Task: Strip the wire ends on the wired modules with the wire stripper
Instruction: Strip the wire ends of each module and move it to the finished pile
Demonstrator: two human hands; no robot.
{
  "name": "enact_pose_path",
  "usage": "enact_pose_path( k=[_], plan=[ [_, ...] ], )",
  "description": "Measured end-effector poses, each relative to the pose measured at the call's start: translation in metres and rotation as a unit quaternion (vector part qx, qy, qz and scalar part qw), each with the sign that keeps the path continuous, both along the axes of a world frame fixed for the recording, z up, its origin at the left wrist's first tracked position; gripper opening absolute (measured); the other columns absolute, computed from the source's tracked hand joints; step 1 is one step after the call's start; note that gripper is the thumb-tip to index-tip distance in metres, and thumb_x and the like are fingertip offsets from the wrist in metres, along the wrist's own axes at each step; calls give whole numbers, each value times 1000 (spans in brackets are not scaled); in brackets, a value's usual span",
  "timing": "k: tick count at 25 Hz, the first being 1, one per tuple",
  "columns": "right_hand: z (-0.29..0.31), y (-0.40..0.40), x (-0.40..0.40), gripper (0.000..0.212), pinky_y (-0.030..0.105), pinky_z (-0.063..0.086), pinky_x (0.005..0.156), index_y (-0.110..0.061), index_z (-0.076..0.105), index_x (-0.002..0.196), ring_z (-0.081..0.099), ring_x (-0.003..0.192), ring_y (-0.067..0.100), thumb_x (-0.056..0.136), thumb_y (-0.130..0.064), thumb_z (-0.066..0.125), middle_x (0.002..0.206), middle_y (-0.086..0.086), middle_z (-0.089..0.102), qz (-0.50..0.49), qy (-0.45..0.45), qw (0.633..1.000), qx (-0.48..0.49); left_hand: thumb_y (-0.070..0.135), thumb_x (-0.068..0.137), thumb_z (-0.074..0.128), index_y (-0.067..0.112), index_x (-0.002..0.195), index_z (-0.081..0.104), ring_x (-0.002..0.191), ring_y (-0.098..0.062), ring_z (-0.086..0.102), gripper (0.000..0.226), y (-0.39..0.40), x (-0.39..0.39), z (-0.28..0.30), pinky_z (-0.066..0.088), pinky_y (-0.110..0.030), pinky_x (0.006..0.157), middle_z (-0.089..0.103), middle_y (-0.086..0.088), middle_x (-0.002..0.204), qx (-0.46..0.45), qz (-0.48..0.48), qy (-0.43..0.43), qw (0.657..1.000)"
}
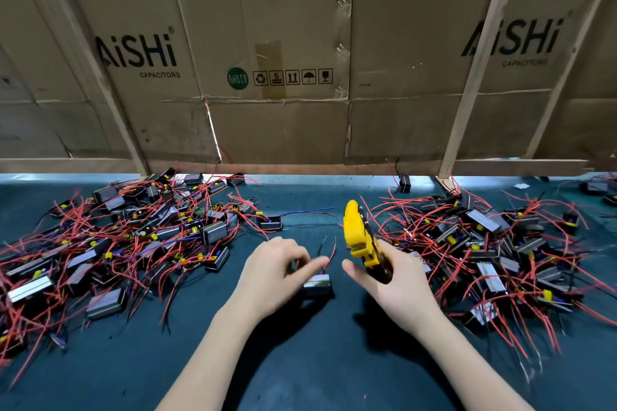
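Your left hand (277, 264) pinches the module (318, 284), wires (329, 252) pointing away toward the stripper (359, 233) gripped upright in your right hand (390, 280), just beside.

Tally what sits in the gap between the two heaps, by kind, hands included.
Hands: 2, left and right
Stripper: 1, yellow, in the right hand
Modules: 2, one at the left hand, one farther back
Total: 5

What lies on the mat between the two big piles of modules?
In the head view: one module under the left hand, the stripper in the right hand, otherwise bare mat.
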State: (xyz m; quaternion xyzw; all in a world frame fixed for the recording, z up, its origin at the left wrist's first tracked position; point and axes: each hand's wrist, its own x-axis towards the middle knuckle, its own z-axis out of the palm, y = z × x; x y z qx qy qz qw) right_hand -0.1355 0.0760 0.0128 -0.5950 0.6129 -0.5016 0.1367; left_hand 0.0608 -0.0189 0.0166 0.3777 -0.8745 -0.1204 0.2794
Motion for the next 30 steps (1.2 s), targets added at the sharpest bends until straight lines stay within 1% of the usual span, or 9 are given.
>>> enact_pose_path(
  k=[4,7,12,16,19,21,24,27,30],
  plan=[
    [7,1,-18,44,38,37,64,-13,52,75,49,67,26,66,-55,61,71,-1,51,-185,225,948,-125,60,73,65,23,77,63,76,-12,55,37,-5,-23,0,38,-29,66,62,9,76,75,147,7,986],
    [8,-2,-29,50,38,30,68,-7,57,79,51,70,32,64,-54,58,74,5,53,-274,294,905,-142,38,72,78,20,79,66,72,-13,58,22,-15,-34,3,45,-28,67,63,9,71,193,144,-2,971],
    [5,-4,-44,54,40,31,69,-5,57,81,52,72,33,64,-56,59,74,10,54,-354,347,863,-100,8,80,64,19,75,65,56,-11,52,12,-13,-30,0,50,-29,72,58,7,59,243,85,5,966],
    [4,-6,-48,54,40,30,69,-5,57,81,52,72,33,58,-53,67,73,11,55,-369,345,858,-88,7,92,55,14,92,57,76,-16,56,7,-3,-29,-4,46,-31,79,66,0,83,204,72,57,975],
    [3,-6,-48,55,39,28,69,-5,57,80,52,71,33,60,-55,62,72,10,55,-371,342,859,-89,2,95,46,13,103,50,74,-13,55,15,4,-30,-7,41,-19,66,67,-1,81,196,72,114,971],
    [3,-6,-48,55,39,30,68,-5,56,80,53,71,33,59,-54,66,72,10,54,-370,340,860,-88,16,95,57,18,108,52,70,-10,53,15,8,-32,-7,39,-20,66,63,1,77,196,64,114,972],
    [1,-6,-49,58,39,31,69,-4,56,80,53,72,33,53,-48,83,72,11,55,-369,347,859,-76,39,79,77,26,91,65,64,-6,51,21,11,-33,-7,41,-24,64,57,8,68,182,65,67,979],
    [0,-6,-51,60,40,32,68,-4,55,79,53,71,33,49,-43,89,72,11,55,-374,349,857,-69,34,75,79,25,72,66,62,-9,52,16,15,-37,-5,48,-30,68,59,9,63,193,66,28,978],
    [-1,-6,-50,59,40,33,69,-5,54,78,53,72,33,49,-43,88,73,12,56,-377,345,857,-66,28,77,76,25,75,65,74,-13,58,11,20,-41,-3,49,-30,71,60,10,70,189,91,8,978]
  ],
)
